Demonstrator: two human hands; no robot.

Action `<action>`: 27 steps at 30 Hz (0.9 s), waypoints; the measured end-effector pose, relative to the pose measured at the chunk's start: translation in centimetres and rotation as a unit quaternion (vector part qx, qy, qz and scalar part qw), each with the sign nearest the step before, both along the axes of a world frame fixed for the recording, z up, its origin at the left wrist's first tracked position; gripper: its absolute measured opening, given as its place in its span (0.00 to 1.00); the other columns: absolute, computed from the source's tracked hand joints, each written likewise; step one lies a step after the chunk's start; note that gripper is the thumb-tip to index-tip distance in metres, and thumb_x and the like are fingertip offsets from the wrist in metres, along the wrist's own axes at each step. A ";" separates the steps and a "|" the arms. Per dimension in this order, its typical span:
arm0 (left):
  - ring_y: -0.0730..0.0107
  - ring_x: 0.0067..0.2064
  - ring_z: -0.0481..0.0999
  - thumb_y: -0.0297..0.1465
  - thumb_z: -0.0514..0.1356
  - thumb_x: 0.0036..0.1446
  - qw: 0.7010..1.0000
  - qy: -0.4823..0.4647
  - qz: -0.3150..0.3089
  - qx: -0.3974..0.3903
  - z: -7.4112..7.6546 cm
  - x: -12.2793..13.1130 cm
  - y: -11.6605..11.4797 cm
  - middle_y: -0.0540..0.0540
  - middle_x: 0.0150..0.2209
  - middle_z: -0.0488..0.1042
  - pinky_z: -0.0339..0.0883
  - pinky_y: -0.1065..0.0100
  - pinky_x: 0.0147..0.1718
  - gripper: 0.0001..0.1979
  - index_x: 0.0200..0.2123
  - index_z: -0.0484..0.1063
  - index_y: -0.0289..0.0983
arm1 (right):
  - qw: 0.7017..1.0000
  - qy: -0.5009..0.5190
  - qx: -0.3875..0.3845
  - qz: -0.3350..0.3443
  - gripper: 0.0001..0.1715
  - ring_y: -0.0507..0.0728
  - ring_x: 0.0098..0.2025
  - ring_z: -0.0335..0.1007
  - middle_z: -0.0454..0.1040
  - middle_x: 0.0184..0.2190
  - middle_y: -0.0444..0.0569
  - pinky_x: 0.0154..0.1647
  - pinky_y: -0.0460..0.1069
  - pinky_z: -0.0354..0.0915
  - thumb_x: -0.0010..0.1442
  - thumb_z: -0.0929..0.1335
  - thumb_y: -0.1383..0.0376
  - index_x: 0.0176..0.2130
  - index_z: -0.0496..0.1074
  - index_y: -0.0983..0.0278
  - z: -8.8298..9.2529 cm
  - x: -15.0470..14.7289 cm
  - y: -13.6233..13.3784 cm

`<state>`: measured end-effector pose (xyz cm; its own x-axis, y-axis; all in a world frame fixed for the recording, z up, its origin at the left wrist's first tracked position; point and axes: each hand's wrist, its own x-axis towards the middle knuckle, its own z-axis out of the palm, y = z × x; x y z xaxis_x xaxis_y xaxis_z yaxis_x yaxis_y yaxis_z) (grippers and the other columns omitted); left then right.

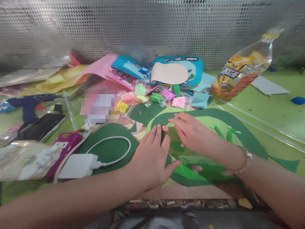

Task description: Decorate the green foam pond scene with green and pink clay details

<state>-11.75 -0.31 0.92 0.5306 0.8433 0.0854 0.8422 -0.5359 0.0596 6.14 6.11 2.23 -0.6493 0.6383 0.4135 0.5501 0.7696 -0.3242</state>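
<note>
My left hand (153, 154) lies flat with its fingers spread on the left edge of the layered green paper piece (252, 136). Over the upper middle of that piece is my right hand (190, 128), its fingers bent together with a bit of pink showing below them; what they pinch is too small to name. Between the two hands sits a small round pink clay piece (165, 128). Green clay stems (230, 135) stand out on the right part of the paper, and pink clay bits (196, 168) lie lower down.
Bagged coloured clay (156, 98) and a blue paper craft (197, 68) lie behind. A tilted bottle (240, 71) stands back right. At left are a white charger (77, 165), a phone (44, 127) and a purple power strip (69, 144). A perforated metal panel (152, 28) closes the back.
</note>
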 end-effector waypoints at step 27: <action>0.35 0.63 0.47 0.54 0.45 0.56 0.999 0.014 0.023 -0.018 0.2 0.2 0.0 0.23 0.61 0.51 0.50 0.45 0.56 0.42 0.62 0.50 0.27 | 0.973 0.177 -0.144 -0.015 0.05 0.52 0.37 0.72 0.72 0.36 0.47 0.35 0.47 0.68 0.60 0.61 0.71 0.37 0.64 0.63 0.8 -1.6 0.4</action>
<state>-11.51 -0.28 1.07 0.4922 0.8696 0.0404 0.8680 -0.4938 0.0532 4.52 6.53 3.04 -0.4774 0.7773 0.4096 0.3849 0.6041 -0.6978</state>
